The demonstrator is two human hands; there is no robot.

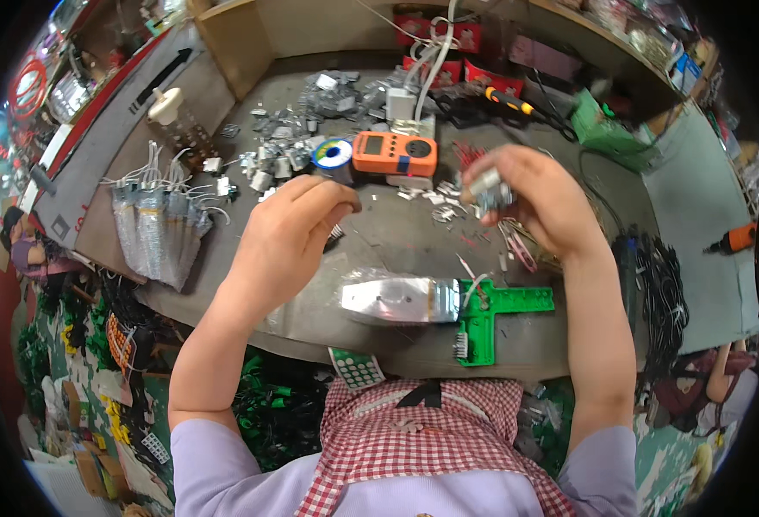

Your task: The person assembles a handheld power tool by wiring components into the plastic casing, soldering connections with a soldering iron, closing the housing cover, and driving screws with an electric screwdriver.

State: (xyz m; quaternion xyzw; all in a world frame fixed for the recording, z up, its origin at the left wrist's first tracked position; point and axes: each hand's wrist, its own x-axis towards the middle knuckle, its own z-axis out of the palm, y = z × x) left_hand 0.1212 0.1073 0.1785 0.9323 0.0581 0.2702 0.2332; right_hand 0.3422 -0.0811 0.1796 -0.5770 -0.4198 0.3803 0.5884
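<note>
My right hand (pixel 541 196) is raised over the right half of the table. Its fingers close round a small silver-and-white part (pixel 489 189), slightly blurred. My left hand (pixel 291 231) hovers left of the middle, thumb and fingers pinched together; whatever the fingertips hold is too small to name. Between the forearms, near the front edge, lies a flat silver piece in clear wrap (pixel 388 299). Its right end meets a green T-shaped plastic fixture (pixel 481 327), where a white wire curves up. Beyond the hands sit an orange meter (pixel 388 153) and a solder spool (pixel 334 155).
Small metal parts (pixel 280 155) are heaped at the back left. Bubble-wrapped pieces with white wires (pixel 159 226) lie at the left. A green box (pixel 612 129), a yellow-black screwdriver (pixel 510 101) and coiled black cables (pixel 659 297) are on the right. Other people sit at both sides.
</note>
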